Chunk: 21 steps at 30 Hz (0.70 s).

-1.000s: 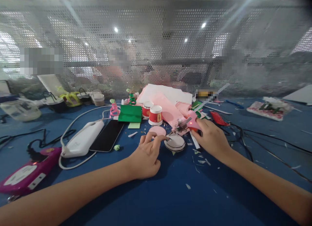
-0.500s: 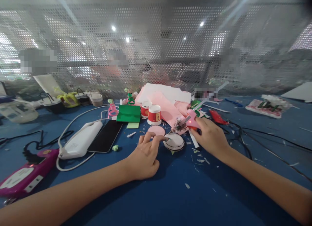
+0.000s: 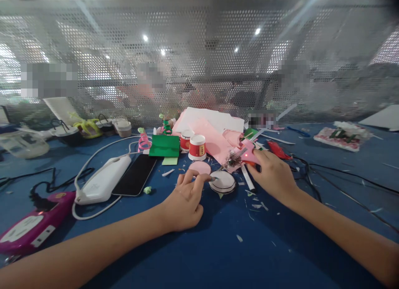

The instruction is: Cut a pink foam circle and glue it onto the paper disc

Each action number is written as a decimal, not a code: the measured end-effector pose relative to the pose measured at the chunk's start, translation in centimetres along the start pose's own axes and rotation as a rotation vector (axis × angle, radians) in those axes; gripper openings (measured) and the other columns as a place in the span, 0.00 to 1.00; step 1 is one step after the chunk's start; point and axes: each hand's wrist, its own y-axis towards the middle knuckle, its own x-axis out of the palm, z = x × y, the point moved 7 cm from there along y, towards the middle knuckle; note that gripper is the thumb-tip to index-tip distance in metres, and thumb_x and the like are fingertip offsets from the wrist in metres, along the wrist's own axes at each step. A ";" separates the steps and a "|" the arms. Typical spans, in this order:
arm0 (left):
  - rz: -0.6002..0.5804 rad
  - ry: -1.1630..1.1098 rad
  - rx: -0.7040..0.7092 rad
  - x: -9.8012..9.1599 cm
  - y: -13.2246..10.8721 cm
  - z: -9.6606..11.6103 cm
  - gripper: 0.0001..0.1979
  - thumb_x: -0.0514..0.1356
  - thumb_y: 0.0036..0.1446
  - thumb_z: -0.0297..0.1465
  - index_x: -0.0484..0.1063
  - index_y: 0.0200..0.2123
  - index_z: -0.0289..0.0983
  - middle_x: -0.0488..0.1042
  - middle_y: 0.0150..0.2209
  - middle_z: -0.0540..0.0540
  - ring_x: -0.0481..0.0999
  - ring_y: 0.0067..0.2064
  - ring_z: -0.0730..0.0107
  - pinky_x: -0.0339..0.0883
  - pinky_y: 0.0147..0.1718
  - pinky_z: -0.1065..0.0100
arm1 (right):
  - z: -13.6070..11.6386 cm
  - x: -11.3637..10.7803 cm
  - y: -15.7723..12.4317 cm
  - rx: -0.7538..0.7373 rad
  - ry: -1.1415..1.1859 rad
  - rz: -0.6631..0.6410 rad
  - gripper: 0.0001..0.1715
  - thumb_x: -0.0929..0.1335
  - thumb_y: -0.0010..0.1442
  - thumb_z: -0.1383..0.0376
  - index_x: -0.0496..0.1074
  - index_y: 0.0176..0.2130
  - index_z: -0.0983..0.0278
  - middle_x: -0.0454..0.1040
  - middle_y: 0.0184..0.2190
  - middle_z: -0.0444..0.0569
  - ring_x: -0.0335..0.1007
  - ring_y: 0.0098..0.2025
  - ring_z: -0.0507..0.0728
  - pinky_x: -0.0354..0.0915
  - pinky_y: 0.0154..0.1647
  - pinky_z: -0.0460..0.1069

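Fingers [image 3: 202, 183] of the left hand [image 3: 183, 206] are bent and spread apart, gripping nothing, with the index fingertip at the left edge of a white disc [image 3: 225, 181]. Those of the right hand [image 3: 271, 170] are clamped around a pink glue gun [image 3: 250, 149] with a small light glowing on its side; its messy nozzle end points left, just beyond the disc's far edge. A small green scrap [image 3: 221, 195] pokes out at the disc's near edge. Just left of the disc lies a pink circle [image 3: 201, 167], partly behind the left hand. Farther off, two red-and-white cups [image 3: 197, 149] stand close together, before a heap of pink paper [image 3: 212, 139] and a white sheet [image 3: 218, 120]. A green card [image 3: 164, 145] sits left of the cups, near a black phone [image 3: 136, 175]. Paper bits litter the blue table [image 3: 218, 255], and a perforated screen [image 3: 199, 52] fills the far side.
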 end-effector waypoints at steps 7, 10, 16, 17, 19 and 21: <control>-0.002 -0.025 -0.001 0.1 0.0 -0.1 0.35 0.49 0.38 0.18 0.52 0.54 0.34 0.65 0.49 0.38 0.58 0.52 0.52 0.58 0.44 0.54 | -1.2 0.2 0.0 -0.059 0.107 -0.015 0.15 0.61 0.60 0.60 0.67 0.42 0.68 0.72 0.33 0.55 0.69 0.36 0.61 0.64 0.34 0.52; 0.040 -0.015 -0.021 0.0 -0.1 -0.3 0.36 0.50 0.37 0.19 0.51 0.55 0.35 0.65 0.50 0.38 0.57 0.54 0.51 0.56 0.47 0.52 | -1.2 0.1 0.0 -0.050 0.139 -0.032 0.16 0.60 0.61 0.59 0.67 0.42 0.67 0.72 0.33 0.55 0.69 0.36 0.61 0.64 0.33 0.52; 0.070 -0.036 -0.002 0.0 -0.2 -0.3 0.39 0.49 0.38 0.19 0.45 0.58 0.36 0.65 0.53 0.40 0.57 0.53 0.52 0.54 0.48 0.50 | -0.9 0.1 -0.1 -0.019 0.154 -0.033 0.17 0.61 0.60 0.58 0.67 0.43 0.68 0.72 0.33 0.55 0.69 0.36 0.61 0.64 0.32 0.52; 0.060 -0.046 0.004 0.1 -0.1 -0.3 0.39 0.49 0.38 0.19 0.45 0.58 0.36 0.65 0.54 0.40 0.57 0.53 0.52 0.54 0.48 0.50 | -0.9 0.2 -0.1 -0.023 0.162 -0.038 0.17 0.60 0.61 0.58 0.67 0.43 0.67 0.72 0.32 0.55 0.69 0.36 0.61 0.64 0.32 0.52; 0.054 -0.053 0.005 0.2 -0.1 -0.2 0.41 0.49 0.38 0.18 0.43 0.59 0.36 0.65 0.55 0.41 0.57 0.53 0.52 0.54 0.48 0.50 | -1.1 0.3 -0.1 -0.030 0.176 -0.040 0.17 0.60 0.61 0.58 0.67 0.43 0.68 0.72 0.33 0.56 0.70 0.36 0.62 0.65 0.32 0.53; 0.062 -0.048 0.005 0.1 -0.1 -0.2 0.42 0.49 0.38 0.18 0.42 0.59 0.36 0.65 0.55 0.41 0.57 0.52 0.52 0.55 0.47 0.51 | -1.2 0.4 -0.1 -0.039 0.190 -0.039 0.18 0.60 0.61 0.58 0.67 0.44 0.68 0.73 0.33 0.57 0.70 0.37 0.62 0.65 0.33 0.54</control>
